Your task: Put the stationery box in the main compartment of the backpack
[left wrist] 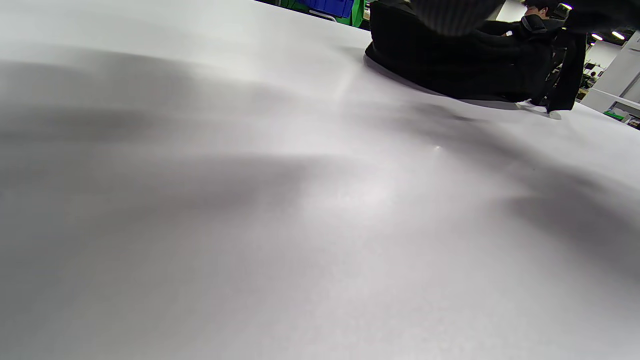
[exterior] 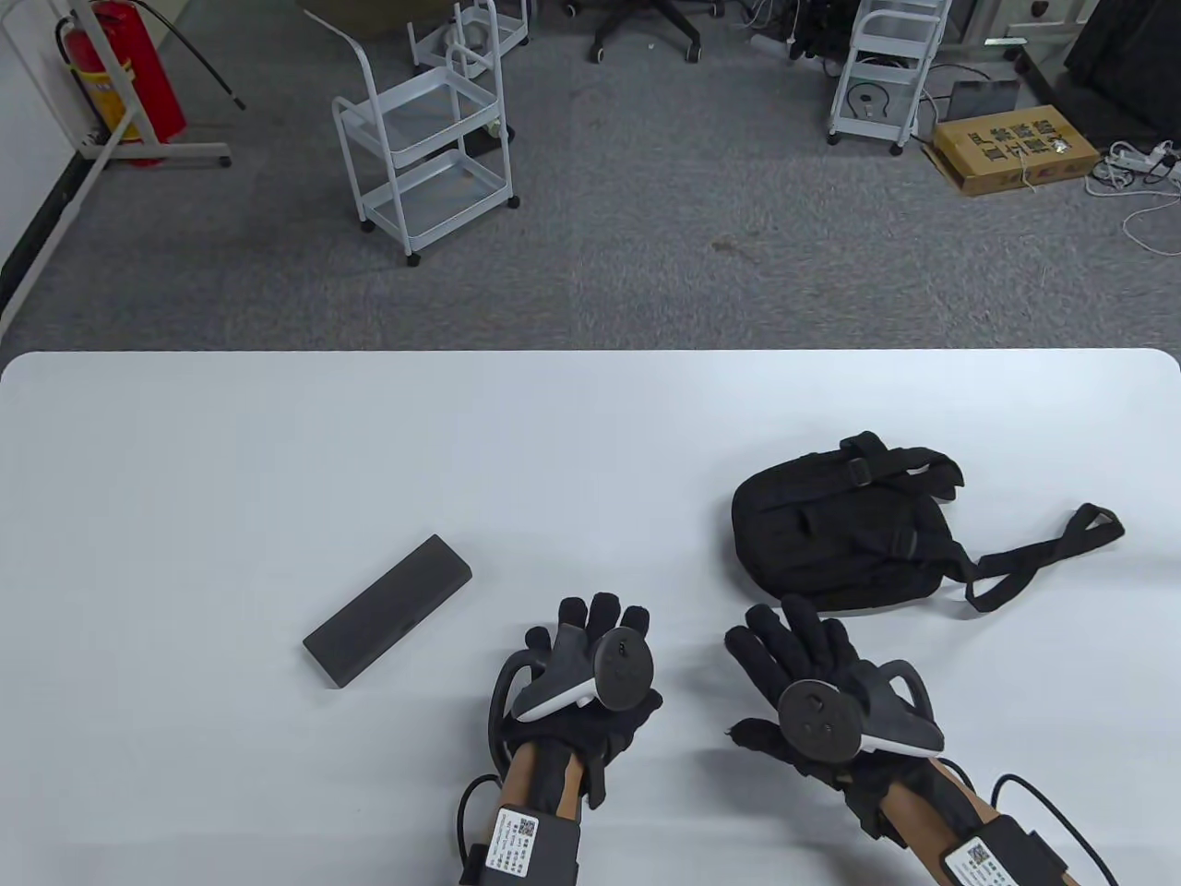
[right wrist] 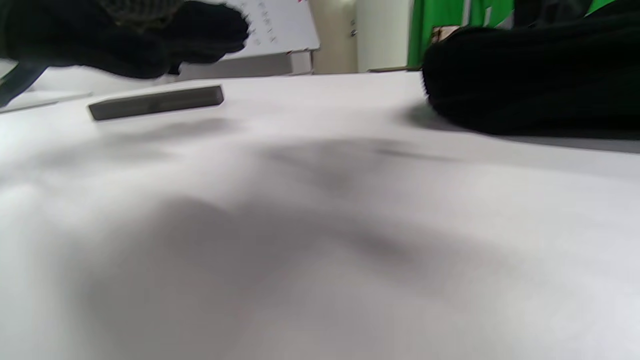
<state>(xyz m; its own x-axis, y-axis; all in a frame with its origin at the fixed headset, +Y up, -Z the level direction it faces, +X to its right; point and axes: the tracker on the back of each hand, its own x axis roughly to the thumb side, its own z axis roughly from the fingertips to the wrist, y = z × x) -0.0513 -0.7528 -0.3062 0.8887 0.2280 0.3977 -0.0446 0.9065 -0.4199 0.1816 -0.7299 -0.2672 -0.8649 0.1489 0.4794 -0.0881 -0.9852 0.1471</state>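
Left hand [exterior: 577,674], right hand [exterior: 812,688] flat, palms down, empty.

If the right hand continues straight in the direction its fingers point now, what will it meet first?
Most likely the backpack. The right hand points up the table, slightly left, with its fingertips just short of the bag's near edge. Its height above the table is unclear, so it may pass over that edge.
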